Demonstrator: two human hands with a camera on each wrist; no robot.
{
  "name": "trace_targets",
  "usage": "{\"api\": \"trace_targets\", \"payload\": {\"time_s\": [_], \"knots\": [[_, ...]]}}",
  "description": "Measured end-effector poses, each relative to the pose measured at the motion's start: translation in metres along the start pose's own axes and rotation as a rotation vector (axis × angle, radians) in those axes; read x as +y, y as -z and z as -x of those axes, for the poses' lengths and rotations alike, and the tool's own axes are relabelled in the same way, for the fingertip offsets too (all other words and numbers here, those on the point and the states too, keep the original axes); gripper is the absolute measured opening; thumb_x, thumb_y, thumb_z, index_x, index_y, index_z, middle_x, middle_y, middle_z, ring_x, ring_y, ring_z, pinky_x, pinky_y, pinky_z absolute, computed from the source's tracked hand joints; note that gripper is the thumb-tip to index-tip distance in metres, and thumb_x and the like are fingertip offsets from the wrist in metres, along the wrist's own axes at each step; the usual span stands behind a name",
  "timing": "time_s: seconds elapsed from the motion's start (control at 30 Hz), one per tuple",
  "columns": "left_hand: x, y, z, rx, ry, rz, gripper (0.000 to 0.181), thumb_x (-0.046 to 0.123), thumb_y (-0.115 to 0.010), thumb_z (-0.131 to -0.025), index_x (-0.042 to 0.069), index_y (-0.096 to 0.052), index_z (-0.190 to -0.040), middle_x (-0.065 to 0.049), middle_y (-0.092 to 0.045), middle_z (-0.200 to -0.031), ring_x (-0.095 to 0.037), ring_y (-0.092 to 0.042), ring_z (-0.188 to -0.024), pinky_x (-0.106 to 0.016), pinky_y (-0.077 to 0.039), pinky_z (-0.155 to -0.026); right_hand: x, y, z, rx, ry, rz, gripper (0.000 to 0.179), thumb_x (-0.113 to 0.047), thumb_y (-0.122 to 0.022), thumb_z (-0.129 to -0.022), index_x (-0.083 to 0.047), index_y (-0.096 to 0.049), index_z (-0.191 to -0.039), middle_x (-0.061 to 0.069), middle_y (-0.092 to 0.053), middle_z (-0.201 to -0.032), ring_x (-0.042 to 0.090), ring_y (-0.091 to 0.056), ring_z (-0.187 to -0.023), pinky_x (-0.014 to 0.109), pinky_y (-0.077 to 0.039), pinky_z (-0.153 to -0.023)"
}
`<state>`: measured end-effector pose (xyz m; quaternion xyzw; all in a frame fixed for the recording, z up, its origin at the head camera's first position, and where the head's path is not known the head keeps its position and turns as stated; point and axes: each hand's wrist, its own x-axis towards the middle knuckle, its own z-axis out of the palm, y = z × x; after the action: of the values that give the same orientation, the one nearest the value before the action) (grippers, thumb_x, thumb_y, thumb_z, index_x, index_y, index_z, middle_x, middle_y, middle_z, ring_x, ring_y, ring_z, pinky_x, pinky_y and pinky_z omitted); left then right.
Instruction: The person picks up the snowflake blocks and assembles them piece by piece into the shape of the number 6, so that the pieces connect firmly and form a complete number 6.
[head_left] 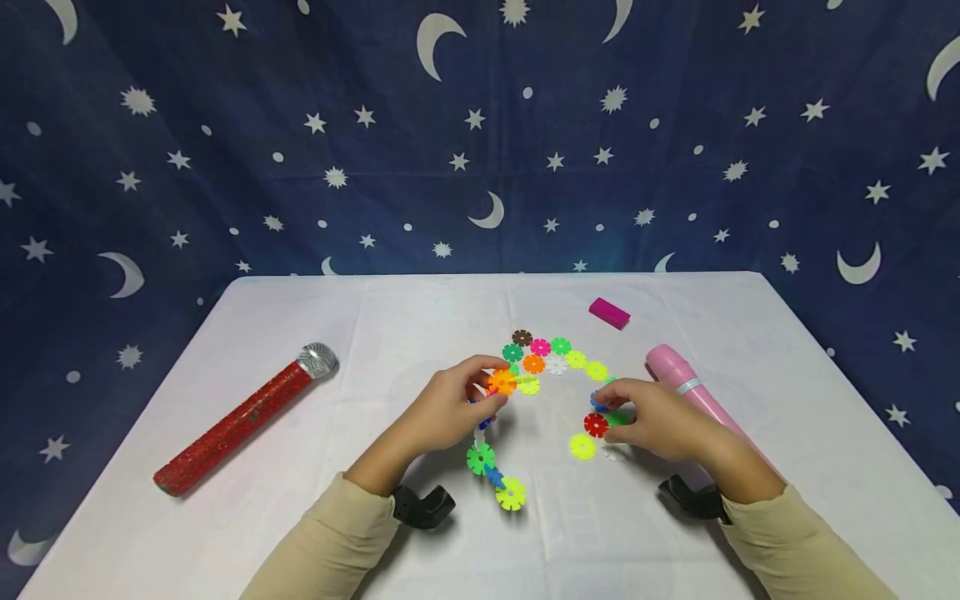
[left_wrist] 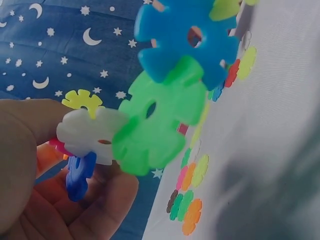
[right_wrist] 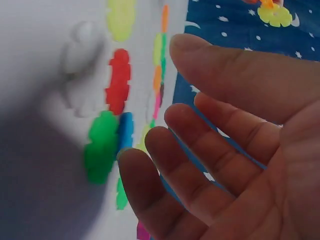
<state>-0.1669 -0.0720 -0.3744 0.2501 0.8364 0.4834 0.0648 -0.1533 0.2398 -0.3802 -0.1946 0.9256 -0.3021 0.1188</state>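
My left hand (head_left: 450, 408) pinches a chain of interlocking flower-shaped plastic discs, held up off the white table. An orange disc (head_left: 501, 382) shows at the fingertips, and a green disc (head_left: 481, 458) and a yellow disc (head_left: 512, 493) hang lower down. In the left wrist view, a white disc (left_wrist: 90, 131) lies by the fingers, joined to a pale green disc (left_wrist: 160, 112) and a blue disc (left_wrist: 175, 35). My right hand (head_left: 663, 421) hovers with parted, relaxed fingers over loose discs: red (head_left: 596, 425), blue (head_left: 597, 402) and green (right_wrist: 101, 147). Nothing sits between its fingers.
Several loose discs curve across the table's middle, among them a brown disc (head_left: 522, 337) and a white disc (head_left: 556, 365). A red glittery microphone (head_left: 236, 429) lies at left. At right lie a pink cylinder (head_left: 693, 387) and a magenta block (head_left: 609, 313). A starry cloth (head_left: 390, 208) hangs behind.
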Motion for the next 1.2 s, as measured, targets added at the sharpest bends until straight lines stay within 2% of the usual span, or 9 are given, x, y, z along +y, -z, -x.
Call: {"api": "trace_targets", "payload": {"time_s": [0.27, 0.53, 0.9, 1.2], "knots": [[0.001, 0.001, 0.0, -0.01, -0.009, -0.015, 0.039, 0.013, -0.072, -0.093, 0.007, -0.061, -0.13, -0.006, -0.067, -0.101, -0.012, -0.059, -0.073, -0.027, -0.052, -0.062, 0.005, -0.008, 0.007, 0.029, -0.003, 0.129, 0.054, -0.02, -0.09, -0.073, -0.003, -0.067, -0.118, 0.01, -0.064, -0.118, 0.035, -0.056, -0.115, 0.055, -0.045, -0.099], [0.001, 0.001, 0.001, -0.015, 0.0, -0.023, 0.04, 0.013, -0.071, -0.092, 0.007, -0.061, -0.131, -0.005, -0.067, -0.101, -0.013, -0.059, -0.074, -0.027, -0.052, -0.063, 0.006, -0.013, 0.006, 0.028, -0.062, 0.159, 0.056, -0.022, -0.09, -0.073, -0.003, -0.067, -0.121, 0.013, -0.062, -0.122, 0.037, -0.054, -0.119, 0.055, -0.044, -0.101], [0.0, 0.0, 0.001, -0.029, 0.02, -0.017, 0.041, 0.014, -0.071, -0.093, 0.007, -0.061, -0.132, -0.005, -0.066, -0.103, -0.014, -0.058, -0.074, -0.028, -0.052, -0.062, -0.001, -0.017, -0.015, 0.03, -0.085, 0.177, 0.052, -0.018, -0.088, -0.076, -0.002, -0.068, -0.121, 0.017, -0.062, -0.122, 0.04, -0.055, -0.118, 0.055, -0.044, -0.102], [-0.001, 0.0, 0.001, -0.022, 0.014, -0.018, 0.041, 0.015, -0.071, -0.093, 0.007, -0.061, -0.131, -0.005, -0.066, -0.103, -0.013, -0.058, -0.074, -0.028, -0.052, -0.062, -0.01, -0.023, -0.036, 0.046, -0.054, 0.162, 0.049, -0.012, -0.086, -0.077, 0.002, -0.067, -0.12, 0.011, -0.065, -0.111, 0.031, -0.059, -0.105, 0.05, -0.048, -0.097]]}}
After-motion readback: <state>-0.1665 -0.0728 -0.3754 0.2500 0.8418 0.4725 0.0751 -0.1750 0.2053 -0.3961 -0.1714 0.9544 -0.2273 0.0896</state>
